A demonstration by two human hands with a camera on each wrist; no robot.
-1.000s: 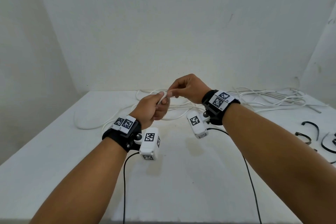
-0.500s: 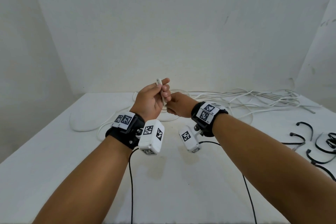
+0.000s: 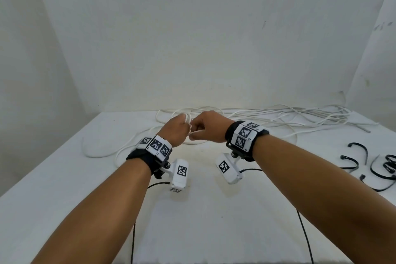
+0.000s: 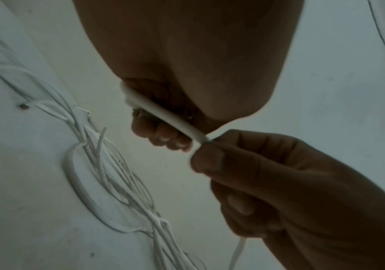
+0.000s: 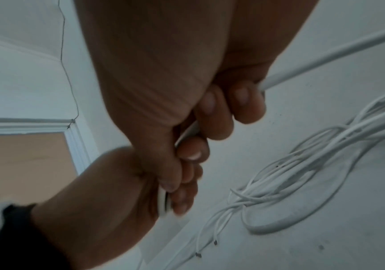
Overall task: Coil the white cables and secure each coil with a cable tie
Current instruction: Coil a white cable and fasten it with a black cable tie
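White cable point(image 3: 100, 152) loops loose across the left of the table point(image 3: 53, 178), and we follow it in toward the middle, where both hands meet above the tabletop. Our left hand point(image 3: 174, 129) is curled round the coil point(image 3: 187, 118), a few turns of that same cable showing above the knuckles; from the left wrist view we see a straight run of the white cable point(image 4: 163, 114) lying across its bent fingers point(image 4: 161, 135). Just beside it, nearly touching, our right hand point(image 3: 206, 127) is closed on the cable too: thumb and forefinger pinch it right where it leaves the left hand, and in the right wrist view the line point(image 5: 325, 56) runs off taut from under the curled fingers point(image 5: 247, 102). Further right, a tangle of thin white cables point(image 3: 300, 114) lies along the back of the table, against the wall. At the far right edge we have the black cable ties point(image 3: 360, 150), lying apart from the hands.
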